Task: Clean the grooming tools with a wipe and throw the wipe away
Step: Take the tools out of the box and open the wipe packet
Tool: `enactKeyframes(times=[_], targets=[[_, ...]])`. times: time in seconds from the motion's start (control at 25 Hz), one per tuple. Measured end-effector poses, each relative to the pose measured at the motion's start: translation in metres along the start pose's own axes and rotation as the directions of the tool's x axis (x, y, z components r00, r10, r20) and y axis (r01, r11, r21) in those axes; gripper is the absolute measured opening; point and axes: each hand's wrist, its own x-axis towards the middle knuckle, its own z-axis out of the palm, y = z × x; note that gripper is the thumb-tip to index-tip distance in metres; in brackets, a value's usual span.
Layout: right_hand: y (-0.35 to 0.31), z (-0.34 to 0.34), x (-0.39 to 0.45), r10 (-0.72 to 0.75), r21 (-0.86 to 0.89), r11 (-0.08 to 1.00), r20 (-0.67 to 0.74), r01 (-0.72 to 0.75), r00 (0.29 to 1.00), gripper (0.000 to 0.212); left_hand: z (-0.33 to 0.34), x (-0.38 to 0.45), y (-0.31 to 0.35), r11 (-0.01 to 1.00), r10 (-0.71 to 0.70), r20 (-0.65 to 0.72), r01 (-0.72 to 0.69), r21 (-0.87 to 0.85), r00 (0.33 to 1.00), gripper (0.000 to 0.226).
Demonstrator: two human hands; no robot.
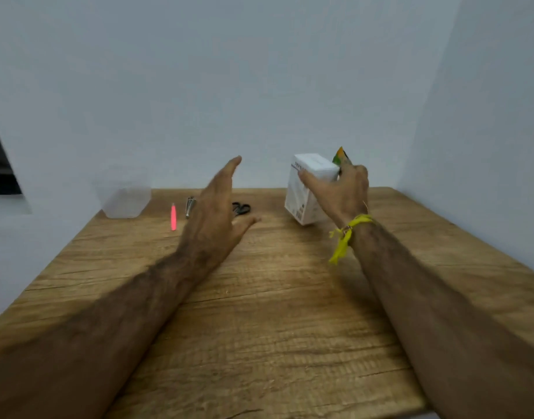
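Note:
My right hand [341,192] grips a white box [305,192] at the far right of the wooden table [259,297], tilting it off the surface. A green and orange packet [340,156] shows behind the box. My left hand [220,210] hovers over the table with its fingers spread and straight, holding nothing. Beyond it lie pink tweezers [173,216], a metal nail clipper [189,206] and small black scissors [241,208], the scissors partly hidden by my left hand.
A clear plastic container [125,202] stands at the far left of the table against the wall. Walls close the table in at the back and right. A yellow thread band [347,234] hangs from my right wrist.

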Motion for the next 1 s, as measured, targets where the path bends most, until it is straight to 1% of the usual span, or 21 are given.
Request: enactKeyframes(times=[0.04, 0.12, 0.24, 0.32, 0.52, 0.6, 0.72, 0.76, 0.84, 0.92, 0.96, 1.0], targets=[[0.005, 0.0, 0.01, 0.03, -0.019, 0.999, -0.024, -0.031, 0.999, 0.079, 0.0, 0.0, -0.004, 0.999, 0.006, 0.014, -0.006, 0.04, 1.0, 0.1], [0.015, 0.004, 0.026, 0.064, -0.033, 0.997, -0.083, -0.067, 0.994, 0.077, -0.001, 0.001, -0.013, 0.996, -0.034, 0.036, 0.031, 0.081, 0.999, 0.092], [0.031, 0.012, 0.044, 0.103, -0.022, 0.994, -0.189, -0.109, 0.977, 0.081, -0.002, 0.001, -0.021, 0.987, -0.144, 0.008, 0.143, 0.077, 0.99, 0.085], [0.043, 0.018, 0.051, 0.117, -0.009, 0.992, -0.241, -0.123, 0.963, 0.083, -0.002, 0.001, -0.023, 0.981, -0.186, -0.01, 0.186, 0.06, 0.983, 0.083], [0.058, 0.025, 0.056, 0.15, 0.0, 0.988, -0.233, -0.154, 0.961, 0.09, 0.0, 0.002, -0.024, 0.975, -0.207, -0.013, 0.207, 0.075, 0.978, 0.08], [0.057, 0.025, 0.053, 0.161, 0.012, 0.987, -0.219, -0.162, 0.962, 0.092, 0.0, 0.001, -0.023, 0.976, -0.207, -0.017, 0.207, 0.064, 0.978, 0.078], [0.047, 0.017, 0.048, 0.181, 0.055, 0.983, -0.235, -0.173, 0.955, 0.1, -0.001, 0.002, -0.023, 0.976, -0.214, -0.009, 0.214, 0.045, 0.977, 0.078], [0.04, 0.012, 0.047, 0.159, 0.061, 0.987, -0.254, -0.148, 0.954, 0.101, -0.001, 0.002, -0.023, 0.976, -0.214, -0.007, 0.214, 0.04, 0.977, 0.078], [0.019, 0.001, 0.042, 0.065, 0.066, 0.997, -0.299, -0.047, 0.952, 0.096, -0.003, 0.003, -0.023, 0.979, -0.199, -0.012, 0.199, 0.037, 0.98, 0.075], [-0.011, -0.007, 0.032, -0.035, 0.072, 0.995, -0.344, 0.064, 0.938, 0.081, -0.006, 0.004, -0.02, 0.988, -0.153, -0.031, 0.154, 0.021, 0.988, 0.073], [-0.027, -0.009, 0.024, -0.071, 0.093, 0.99, -0.342, 0.109, 0.937, 0.071, -0.009, 0.005, -0.017, 0.992, -0.125, -0.042, 0.125, 0.001, 0.991, 0.073], [-0.045, -0.01, 0.014, -0.105, 0.116, 0.982, -0.306, 0.146, 0.946, 0.059, -0.013, 0.006, -0.013, 0.995, -0.1, -0.051, 0.099, -0.022, 0.994, 0.074]])
